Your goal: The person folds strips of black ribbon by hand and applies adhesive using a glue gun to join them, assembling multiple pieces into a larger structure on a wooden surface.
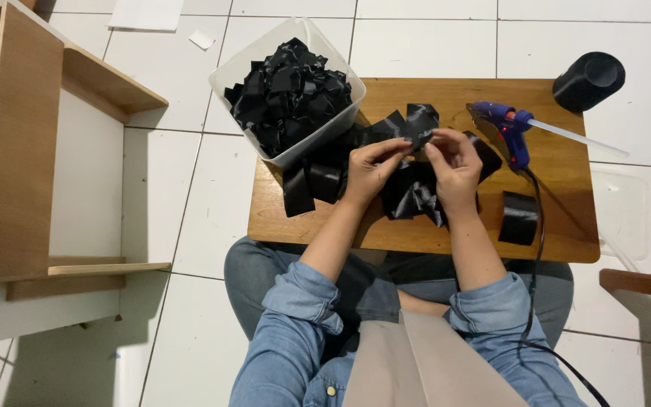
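Observation:
My left hand [371, 169] and my right hand [453, 167] meet over a low wooden table [566, 218]. Both pinch a small folded piece of black satin ribbon [418, 139] between the fingertips. Under my hands lies a loose heap of cut black ribbon pieces [408, 197]. More strips [312, 185] hang toward the table's left edge. A blue glue gun [502, 124] rests just right of my right hand, its glue stick pointing right.
A white tub [229, 71] full of black ribbon pieces [289, 94] sits at the table's far-left corner. A black ribbon roll [588, 79] lies on the tiled floor at far right. A wooden shelf unit [20, 143] stands to the left. The gun's black cord [538, 249] trails toward my lap.

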